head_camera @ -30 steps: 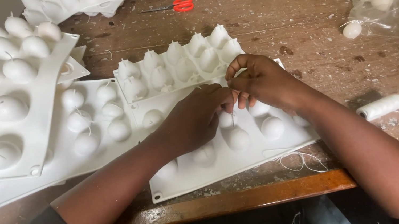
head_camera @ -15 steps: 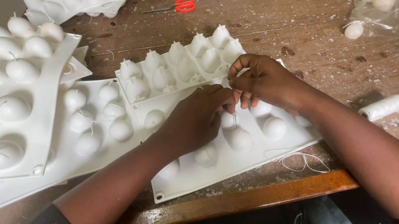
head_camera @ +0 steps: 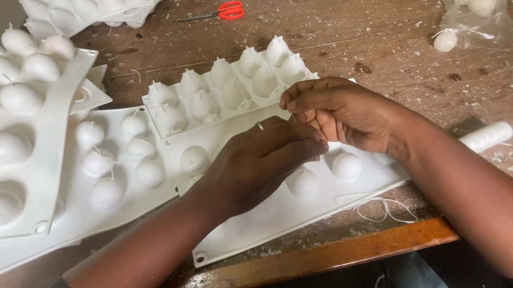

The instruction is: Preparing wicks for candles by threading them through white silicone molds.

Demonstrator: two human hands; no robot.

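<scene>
My left hand (head_camera: 260, 164), with a ring on one finger, lies over the white silicone mould (head_camera: 249, 225) at the table's front, fingertips pinched together. My right hand (head_camera: 341, 112) meets it from the right, its fingers curled and pinched against the left fingertips. Between them runs a thin white wick thread, mostly hidden by the fingers. The mould's rounded egg-shaped domes (head_camera: 346, 166) show around both hands, and the dome under the fingertips is covered. More loose thread (head_camera: 382, 208) trails over the mould's front edge.
A white thread spool (head_camera: 488, 136) lies right of my right wrist. Stacked egg moulds (head_camera: 8, 151) fill the left side, and another mould (head_camera: 227, 90) sits behind the hands. Red-handled scissors (head_camera: 224, 12) and a plastic bag of wax eggs (head_camera: 480, 9) lie further back. The wooden table edge (head_camera: 331, 256) is close.
Both hands stay together over the same spot on the mould; only the fingertips shift slightly.
</scene>
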